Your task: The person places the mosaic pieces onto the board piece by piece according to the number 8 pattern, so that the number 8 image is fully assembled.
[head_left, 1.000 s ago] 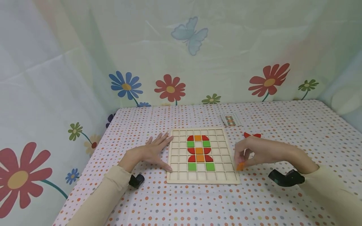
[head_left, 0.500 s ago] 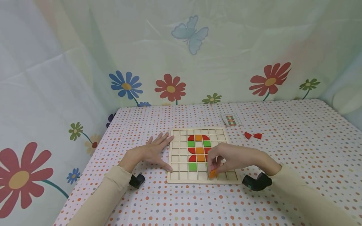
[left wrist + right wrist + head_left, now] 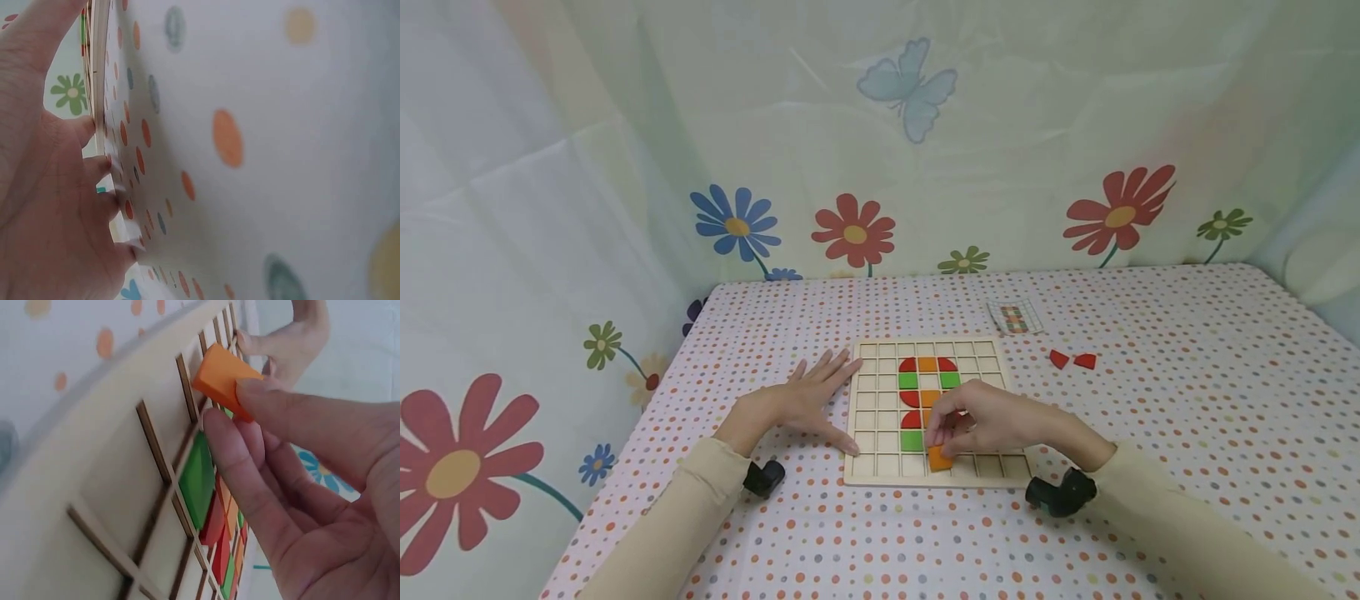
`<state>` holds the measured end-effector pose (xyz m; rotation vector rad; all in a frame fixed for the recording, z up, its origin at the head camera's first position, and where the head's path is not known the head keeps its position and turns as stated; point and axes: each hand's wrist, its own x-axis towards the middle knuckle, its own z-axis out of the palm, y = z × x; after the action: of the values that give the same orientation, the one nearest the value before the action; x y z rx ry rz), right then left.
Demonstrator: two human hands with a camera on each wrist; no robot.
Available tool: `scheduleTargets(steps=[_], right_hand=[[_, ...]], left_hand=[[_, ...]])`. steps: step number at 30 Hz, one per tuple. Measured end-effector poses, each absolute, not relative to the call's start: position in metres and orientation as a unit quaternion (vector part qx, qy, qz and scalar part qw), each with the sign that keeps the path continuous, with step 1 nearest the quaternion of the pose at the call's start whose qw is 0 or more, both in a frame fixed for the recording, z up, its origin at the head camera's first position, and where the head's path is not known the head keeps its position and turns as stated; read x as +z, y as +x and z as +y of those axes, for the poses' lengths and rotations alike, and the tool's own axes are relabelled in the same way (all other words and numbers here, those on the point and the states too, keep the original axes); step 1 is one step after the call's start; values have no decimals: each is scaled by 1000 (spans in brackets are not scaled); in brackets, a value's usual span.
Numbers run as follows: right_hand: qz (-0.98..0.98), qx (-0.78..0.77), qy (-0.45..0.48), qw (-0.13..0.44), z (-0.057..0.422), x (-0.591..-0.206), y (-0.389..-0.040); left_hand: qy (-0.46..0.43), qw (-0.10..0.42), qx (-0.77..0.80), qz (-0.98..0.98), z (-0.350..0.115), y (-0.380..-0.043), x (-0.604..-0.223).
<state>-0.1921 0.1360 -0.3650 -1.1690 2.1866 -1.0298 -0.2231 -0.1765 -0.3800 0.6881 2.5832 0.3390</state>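
A wooden grid board point(image 3: 887, 481) lies on the table, with red curved, green square and orange square tiles set in its middle columns. My right hand point(image 3: 988, 417) pinches an orange square tile point(image 3: 219, 375) between thumb and fingers, tilted over a near-row cell below the green tiles. In the right wrist view a fingertip is right beside a green tile point(image 3: 198, 481). The right hand hides part of the pattern in the head view. My left hand point(image 3: 808, 406), fingers spread, rests at the board's left edge, its thumb and fingertips on the rim.
Two red quarter-round tiles point(image 3: 1059, 359) lie on the dotted tablecloth to the right of the board. Behind them is a small pattern card point(image 3: 1032, 317) showing a coloured grid. A flowered curtain point(image 3: 1030, 167) hangs along the table's far edge.
My right hand has moved left from beside the board to over its near middle, carrying the orange tile. The two red tiles are now uncovered. The left hand has stayed put.
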Motion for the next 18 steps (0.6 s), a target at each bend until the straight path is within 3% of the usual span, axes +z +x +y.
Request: scheduleTargets(steps=[18], right_hand=[[847, -363, -343, 181, 120, -366, -172]], left_hand=[[252, 221, 119, 935, -177, -224, -380]])
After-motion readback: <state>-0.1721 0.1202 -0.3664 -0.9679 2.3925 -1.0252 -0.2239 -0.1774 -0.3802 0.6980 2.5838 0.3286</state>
